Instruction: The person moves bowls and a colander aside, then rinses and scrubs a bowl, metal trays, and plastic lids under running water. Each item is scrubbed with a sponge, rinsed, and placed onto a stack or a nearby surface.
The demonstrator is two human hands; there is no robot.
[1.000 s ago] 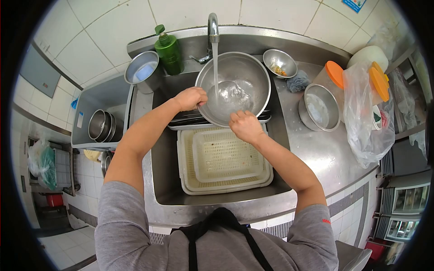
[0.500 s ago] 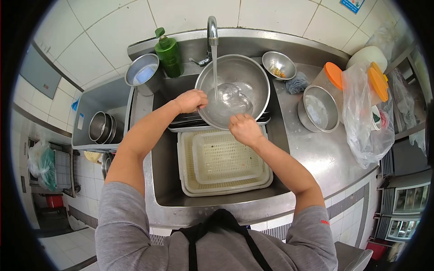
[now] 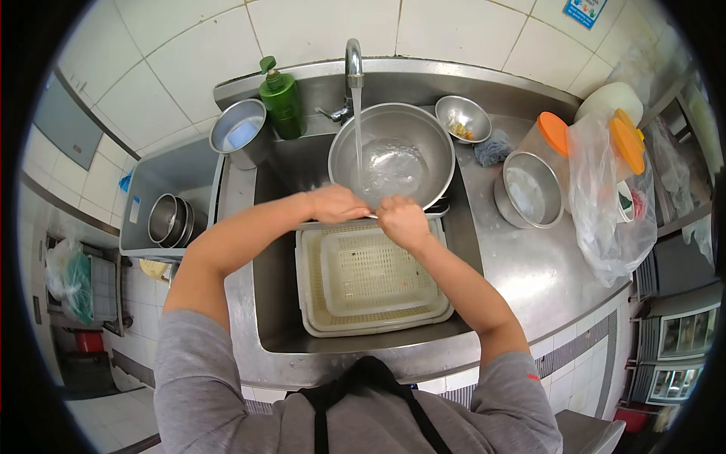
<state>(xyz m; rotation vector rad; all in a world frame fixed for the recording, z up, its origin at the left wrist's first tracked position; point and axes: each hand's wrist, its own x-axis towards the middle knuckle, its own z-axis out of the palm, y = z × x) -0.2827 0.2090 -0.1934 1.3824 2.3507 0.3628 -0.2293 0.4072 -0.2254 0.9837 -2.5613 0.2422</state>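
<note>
Both hands, left (image 3: 336, 203) and right (image 3: 402, 221), grip the near rim of a round bowl (image 3: 412, 136), mouth up, tilted toward the person, under the tap (image 3: 354, 57).

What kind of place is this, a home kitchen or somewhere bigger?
Most likely a commercial kitchen's wash-up area. A deep steel sink is set in a steel counter against tiled walls, with metal bowls stacked in a bin, and both hands hold a large bowl under the running tap.
</note>
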